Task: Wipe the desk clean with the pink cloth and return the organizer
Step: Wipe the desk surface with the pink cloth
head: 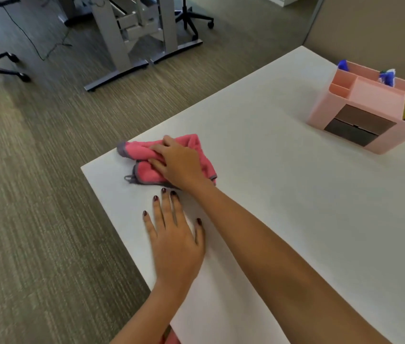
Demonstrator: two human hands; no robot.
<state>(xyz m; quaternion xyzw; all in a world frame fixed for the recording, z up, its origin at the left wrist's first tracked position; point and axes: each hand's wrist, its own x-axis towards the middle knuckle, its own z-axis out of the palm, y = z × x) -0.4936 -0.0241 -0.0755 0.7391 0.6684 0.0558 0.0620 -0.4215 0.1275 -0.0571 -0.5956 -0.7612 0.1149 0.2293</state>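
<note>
Head | R grip (pixel 176 165) clutching pink cloth (pixel 146 173) | L grip (pixel 174 234) flat, splayed on desk (pixel 270 170)

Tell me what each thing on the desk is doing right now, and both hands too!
pink cloth: bunched up, lying near the desk's corner, under the right hand.
right hand: pressing down on the cloth.
left hand: flat on the desk, fingers spread, holding nothing.
organizer: upright at the far side, pens and markers standing in it, nobody touching it.
desk: white; no dirt shows.
</note>
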